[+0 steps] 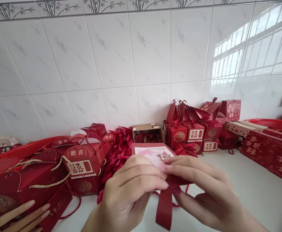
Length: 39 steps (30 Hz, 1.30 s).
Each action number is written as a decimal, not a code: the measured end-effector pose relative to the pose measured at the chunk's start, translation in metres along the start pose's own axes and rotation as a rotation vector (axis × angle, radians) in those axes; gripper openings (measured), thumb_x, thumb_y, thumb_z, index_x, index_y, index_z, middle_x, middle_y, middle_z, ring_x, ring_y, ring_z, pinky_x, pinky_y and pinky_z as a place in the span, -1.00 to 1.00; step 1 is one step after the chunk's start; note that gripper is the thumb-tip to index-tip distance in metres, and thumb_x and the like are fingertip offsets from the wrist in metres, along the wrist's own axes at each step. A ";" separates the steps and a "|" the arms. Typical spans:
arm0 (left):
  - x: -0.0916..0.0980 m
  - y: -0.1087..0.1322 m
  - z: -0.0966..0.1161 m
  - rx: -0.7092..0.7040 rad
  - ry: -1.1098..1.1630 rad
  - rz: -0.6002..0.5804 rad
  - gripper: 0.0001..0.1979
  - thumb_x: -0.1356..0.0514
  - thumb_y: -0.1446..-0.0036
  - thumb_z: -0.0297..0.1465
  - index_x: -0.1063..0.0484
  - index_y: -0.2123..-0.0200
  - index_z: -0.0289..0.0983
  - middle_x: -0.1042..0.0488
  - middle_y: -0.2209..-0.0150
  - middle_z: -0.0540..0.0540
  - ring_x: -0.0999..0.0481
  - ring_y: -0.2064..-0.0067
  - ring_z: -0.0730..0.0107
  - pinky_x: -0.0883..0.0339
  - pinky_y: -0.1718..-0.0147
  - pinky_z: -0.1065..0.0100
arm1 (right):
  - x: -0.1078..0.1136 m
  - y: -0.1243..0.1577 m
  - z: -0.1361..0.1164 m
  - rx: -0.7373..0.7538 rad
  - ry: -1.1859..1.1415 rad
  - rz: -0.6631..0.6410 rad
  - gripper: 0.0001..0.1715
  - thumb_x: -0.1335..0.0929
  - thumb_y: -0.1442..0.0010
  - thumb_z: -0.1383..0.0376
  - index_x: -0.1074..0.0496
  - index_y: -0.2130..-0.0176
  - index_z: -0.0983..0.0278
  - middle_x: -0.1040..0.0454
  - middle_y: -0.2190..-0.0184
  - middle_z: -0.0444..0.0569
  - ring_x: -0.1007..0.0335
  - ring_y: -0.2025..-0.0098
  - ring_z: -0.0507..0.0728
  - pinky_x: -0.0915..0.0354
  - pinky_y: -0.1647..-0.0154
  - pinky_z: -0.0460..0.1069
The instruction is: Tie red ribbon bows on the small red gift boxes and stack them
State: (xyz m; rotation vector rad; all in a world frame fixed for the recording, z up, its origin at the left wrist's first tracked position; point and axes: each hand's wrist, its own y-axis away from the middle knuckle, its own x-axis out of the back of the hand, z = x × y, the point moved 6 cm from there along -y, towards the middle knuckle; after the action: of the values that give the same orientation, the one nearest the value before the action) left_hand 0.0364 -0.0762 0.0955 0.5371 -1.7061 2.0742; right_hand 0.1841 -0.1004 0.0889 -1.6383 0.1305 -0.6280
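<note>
My left hand (pixel 128 190) and my right hand (pixel 204 190) meet low in the middle of the view, both closed on a small red gift box (pixel 153 153) with a pale pink printed panel. A red ribbon (pixel 164 206) hangs down from the box between my hands. The box sits just above the white tabletop (pixel 257 193). A heap of loose red ribbons (pixel 118 148) lies right behind my left hand.
Another person's fingers (pixel 17 214) rest on red boxes at the bottom left. Red boxes with rope handles (pixel 80 162) and a red basket (pixel 0 161) fill the left. Finished red boxes (pixel 194 132), flat red cartons (pixel 271 151) and a small cardboard box (pixel 147 132) line the tiled wall.
</note>
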 end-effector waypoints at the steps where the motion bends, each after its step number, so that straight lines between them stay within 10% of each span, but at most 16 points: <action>1: 0.000 0.000 0.001 -0.017 -0.025 -0.004 -0.60 -0.15 0.00 -0.79 -0.45 0.17 -0.26 -0.55 0.26 -0.09 -0.51 0.16 0.33 -0.41 0.13 0.28 | 0.000 0.000 -0.002 0.011 0.013 -0.008 -0.62 -0.32 0.00 0.56 -0.46 0.14 0.39 -0.56 0.32 0.10 -0.52 0.29 0.12 -0.49 0.32 -0.04; 17: -0.003 -0.002 0.000 -0.026 -0.080 -0.027 -0.69 -0.12 -0.10 -0.67 -0.39 0.17 -0.18 -0.56 0.09 -0.09 -0.50 -0.02 0.27 -0.44 0.00 0.19 | -0.007 0.005 -0.002 0.025 -0.114 0.119 -0.66 -0.26 -0.04 0.62 -0.38 0.22 0.30 -0.40 0.40 0.03 -0.38 0.35 0.11 -0.42 0.41 0.03; 39: -0.001 0.007 -0.030 0.120 -0.264 0.085 -0.67 -0.18 -0.05 -0.49 -0.40 0.08 -0.10 -0.61 0.29 0.05 -0.62 0.36 0.38 -0.51 0.35 0.54 | -0.018 0.012 0.018 -0.070 -0.170 0.154 -0.75 -0.24 -0.12 0.53 -0.38 0.22 0.29 -0.38 0.36 0.02 -0.32 0.38 0.06 -0.35 0.44 -0.05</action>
State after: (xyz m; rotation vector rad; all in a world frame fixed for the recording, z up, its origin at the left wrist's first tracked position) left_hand 0.0323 -0.0482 0.0842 0.8217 -1.7807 2.2607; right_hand 0.1803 -0.0783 0.0711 -1.7232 0.1546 -0.3687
